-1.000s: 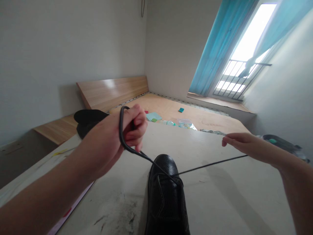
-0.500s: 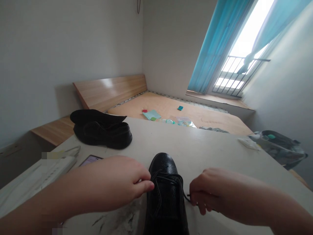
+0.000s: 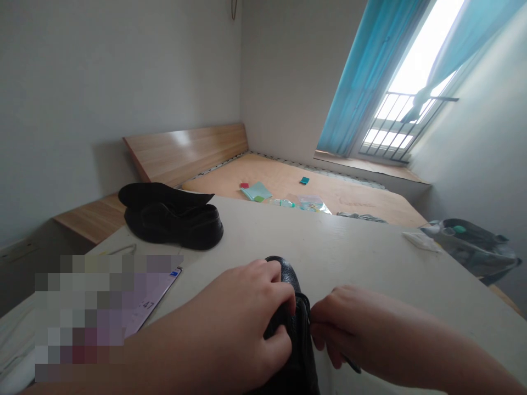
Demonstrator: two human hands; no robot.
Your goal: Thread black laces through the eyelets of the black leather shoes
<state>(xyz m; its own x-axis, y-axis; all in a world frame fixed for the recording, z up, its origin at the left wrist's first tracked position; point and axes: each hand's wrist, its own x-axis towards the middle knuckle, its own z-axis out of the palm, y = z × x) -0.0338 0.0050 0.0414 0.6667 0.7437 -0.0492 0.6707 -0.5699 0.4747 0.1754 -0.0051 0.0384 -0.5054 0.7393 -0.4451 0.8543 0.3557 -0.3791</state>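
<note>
A black leather lace-up shoe [image 3: 289, 274] lies toe-away on the white table in front of me. My left hand [image 3: 263, 312] is over its upper, fingers bent and closed on the lacing area, hiding much of it. Close against the shoe's right side, my right hand [image 3: 333, 323] is closed in a pinch on the black shoelace [image 3: 353, 365], whose end sticks out below the fingers. A second black shoe [image 3: 177, 227] rests at the table's far left, with a black insole-like flat piece [image 3: 160, 196] on top of it.
A phone [image 3: 158, 291], partly blurred out, lies left of my left forearm. White crumpled tissue [image 3: 422, 241] sits near the table's right edge. Past the white table [image 3: 329, 241] are a bed [image 3: 280, 170] with small packets and a bag-lined bin [image 3: 473, 247].
My left hand has moved right, from the shoe's left edge onto its upper, uncovering more of the phone. My right hand has come slightly left, closer to the shoe.
</note>
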